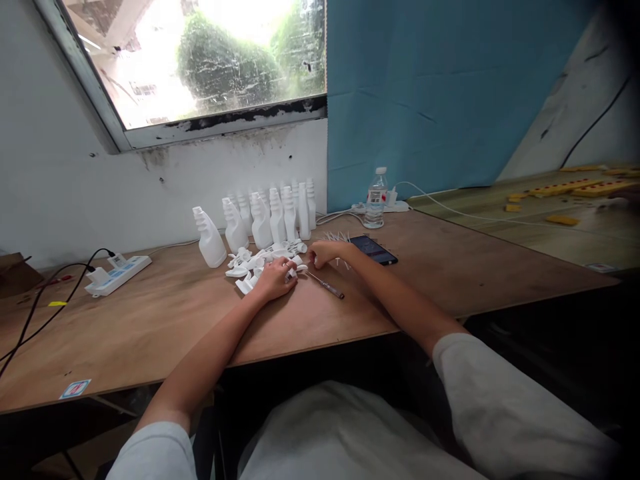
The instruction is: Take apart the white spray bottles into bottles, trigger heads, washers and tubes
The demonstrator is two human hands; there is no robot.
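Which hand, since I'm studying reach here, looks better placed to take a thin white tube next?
Probably the right: the right hand is close beside the thin white tubes, while the left hand is farther off, among the white plastic parts.

Right hand (324, 253), fingers (311, 257) partly hidden

I get glaring daylight from window (215, 67) at eleven o'clock, soft shadows on worktop (175, 320); view blurs toward three o'clock, corner dark at two.
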